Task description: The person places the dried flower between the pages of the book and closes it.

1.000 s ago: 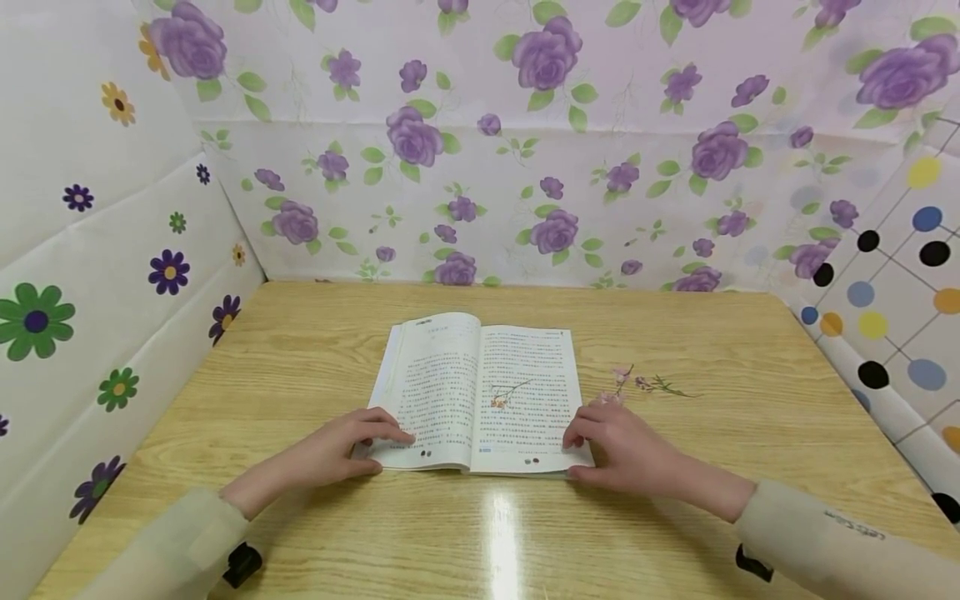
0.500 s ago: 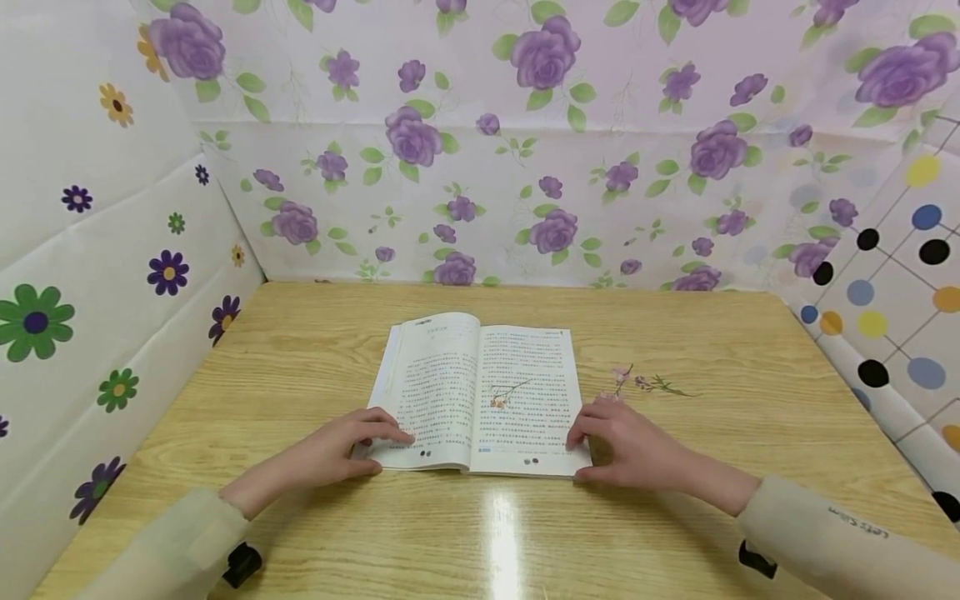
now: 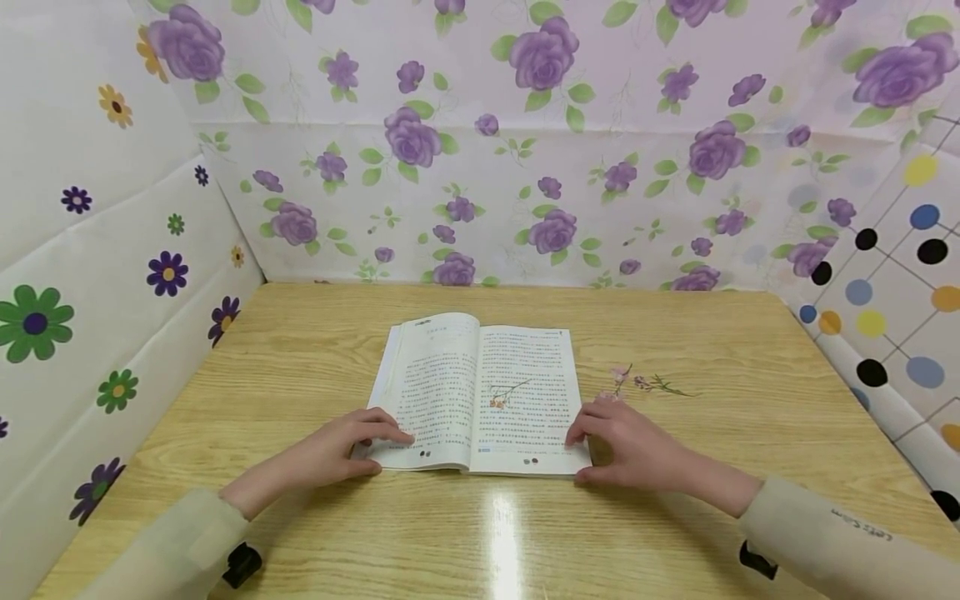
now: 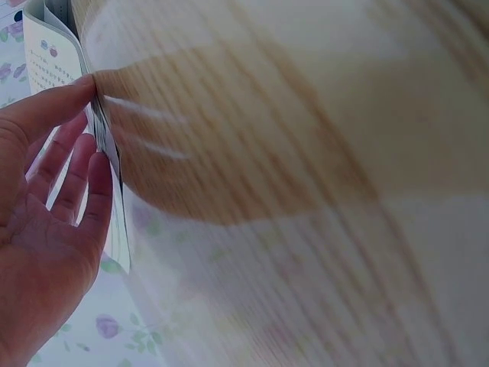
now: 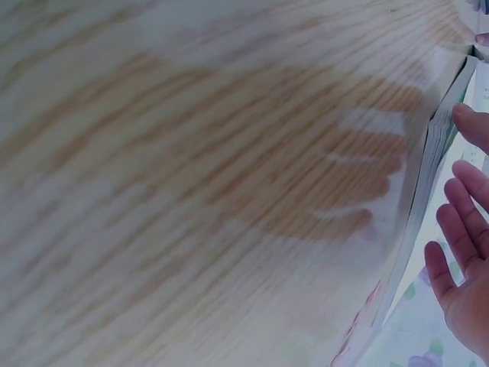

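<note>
An open book (image 3: 442,375) lies on the wooden table, with a small dried flower sprig (image 3: 508,395) on its right page. My left hand (image 3: 341,442) holds the book's lower left corner, a finger on the page and the thumb at the edge. In the left wrist view the left hand's thumb (image 4: 57,107) meets the page edge. At the lower right corner, my right hand (image 3: 626,446) rests with its fingertips at the page's side. Its fingers (image 5: 458,229) look loosely extended in the right wrist view. Pink-purple flower sprigs (image 3: 619,377) lie just beyond the right hand.
The wooden table (image 3: 322,333) reaches back to a wall covering (image 3: 480,200) printed with purple roses. A flower-printed covering (image 3: 135,275) stands at the left, and a dotted one (image 3: 892,292) at the right.
My right hand has shifted slightly to the right, its fingertips sliding back towards the page's edge. The left hand, book and sprigs stay in place.
</note>
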Demonstrator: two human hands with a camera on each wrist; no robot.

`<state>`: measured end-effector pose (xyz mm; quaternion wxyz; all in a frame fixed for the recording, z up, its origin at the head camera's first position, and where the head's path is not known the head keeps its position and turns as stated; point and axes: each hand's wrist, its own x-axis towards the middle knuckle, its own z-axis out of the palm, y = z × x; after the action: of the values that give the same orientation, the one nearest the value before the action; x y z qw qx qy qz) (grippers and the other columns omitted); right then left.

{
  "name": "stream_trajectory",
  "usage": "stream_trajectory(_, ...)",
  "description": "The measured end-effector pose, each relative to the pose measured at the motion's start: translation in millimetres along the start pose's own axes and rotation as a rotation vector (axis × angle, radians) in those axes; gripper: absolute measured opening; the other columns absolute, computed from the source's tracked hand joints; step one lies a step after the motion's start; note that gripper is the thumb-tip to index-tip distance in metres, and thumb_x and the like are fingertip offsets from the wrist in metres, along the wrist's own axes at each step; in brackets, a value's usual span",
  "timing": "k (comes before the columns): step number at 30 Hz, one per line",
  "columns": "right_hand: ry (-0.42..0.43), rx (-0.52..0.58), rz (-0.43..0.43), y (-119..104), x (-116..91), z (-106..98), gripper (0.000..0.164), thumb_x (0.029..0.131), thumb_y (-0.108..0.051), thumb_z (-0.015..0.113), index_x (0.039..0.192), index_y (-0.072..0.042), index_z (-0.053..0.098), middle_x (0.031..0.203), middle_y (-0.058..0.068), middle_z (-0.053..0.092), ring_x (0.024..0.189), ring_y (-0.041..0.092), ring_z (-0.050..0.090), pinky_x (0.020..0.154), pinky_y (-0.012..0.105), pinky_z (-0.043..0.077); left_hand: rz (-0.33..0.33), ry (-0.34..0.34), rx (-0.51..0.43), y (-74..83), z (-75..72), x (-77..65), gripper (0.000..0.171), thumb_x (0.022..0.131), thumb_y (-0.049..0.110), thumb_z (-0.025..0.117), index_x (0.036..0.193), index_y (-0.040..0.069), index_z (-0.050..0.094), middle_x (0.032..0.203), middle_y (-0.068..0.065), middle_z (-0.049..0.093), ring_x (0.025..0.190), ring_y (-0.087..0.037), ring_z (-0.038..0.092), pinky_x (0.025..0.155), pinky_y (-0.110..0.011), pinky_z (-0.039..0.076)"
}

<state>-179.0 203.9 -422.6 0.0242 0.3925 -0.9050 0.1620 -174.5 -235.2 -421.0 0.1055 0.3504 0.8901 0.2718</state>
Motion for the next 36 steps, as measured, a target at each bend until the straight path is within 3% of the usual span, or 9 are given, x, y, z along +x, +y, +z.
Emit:
stream_trajectory(9, 0.024, 0.025, -0.042, 6.1, -1.1, 0.0, 0.036, 0.072, -0.045, 0.085, 0.098, -0.026, 0.068, 0.099, -0.018, 0.062, 0.096, 0.004, 0.055, 0.109, 0.049, 0.041, -0.005, -0.003, -0.001, 1.4, -1.2, -0.1, 0.047, 0.086, 0.006, 0.074, 0.129, 0.025, 0.065, 0.124, 0.002, 0.06, 0.106, -0.013, 0.054, 0.082, -0.025, 0.045)
stream_trajectory(16, 0.003, 0.016, -0.019, 3.4, -3.5, 1.2, 0.044, 0.069, -0.046, 0.087, 0.102, -0.026, 0.067, 0.105, -0.018, 0.061, 0.1, 0.003, 0.052, 0.104, 0.04, 0.045, -0.009, -0.005, 0.005, -0.1, -0.8, 0.6, 0.047, 0.086, 0.007, 0.074, 0.129, 0.025, 0.065, 0.124, 0.003, 0.061, 0.105, -0.012, 0.054, 0.081, -0.024, 0.045)
stream_trajectory(26, -0.005, 0.046, -0.011, 3.8, -2.9, -1.9, 0.039, 0.072, -0.04, 0.086, 0.103, -0.025, 0.068, 0.103, -0.017, 0.061, 0.099, 0.003, 0.054, 0.111, 0.044, 0.04, -0.033, -0.018, -0.002, -0.4, 0.1, 1.2, 0.047, 0.087, 0.008, 0.074, 0.129, 0.027, 0.065, 0.125, 0.004, 0.06, 0.105, -0.011, 0.053, 0.082, -0.024, 0.044)
stream_trajectory(29, 0.012, 0.047, -0.019, 3.4, -3.0, -3.7, 0.033, 0.075, -0.036, 0.085, 0.101, -0.024, 0.068, 0.101, -0.017, 0.061, 0.097, 0.002, 0.054, 0.107, 0.041, 0.043, -0.035, -0.017, 0.0, 0.1, -0.2, 1.1, 0.046, 0.086, 0.008, 0.074, 0.129, 0.026, 0.065, 0.125, 0.003, 0.06, 0.104, -0.012, 0.053, 0.081, -0.025, 0.044)
stream_trajectory(34, 0.057, 0.036, -0.045, 4.2, -2.7, -3.7, 0.018, 0.081, -0.025, 0.079, 0.096, -0.025, 0.069, 0.096, -0.016, 0.062, 0.091, 0.002, 0.053, 0.085, 0.028, 0.049, -0.041, -0.017, 0.003, 0.0, -0.1, 0.8, 0.047, 0.087, 0.008, 0.074, 0.129, 0.027, 0.065, 0.125, 0.004, 0.06, 0.105, -0.012, 0.053, 0.082, -0.025, 0.044)
stream_trajectory(36, 0.075, 0.039, -0.056, 6.2, -1.6, -3.3, 0.016, 0.082, -0.021, 0.078, 0.095, -0.025, 0.069, 0.095, -0.015, 0.062, 0.091, 0.003, 0.054, 0.082, 0.025, 0.05, -0.042, -0.017, 0.002, -0.1, 0.2, 0.7, 0.047, 0.087, 0.008, 0.074, 0.129, 0.027, 0.065, 0.126, 0.004, 0.06, 0.105, -0.012, 0.053, 0.082, -0.025, 0.044)
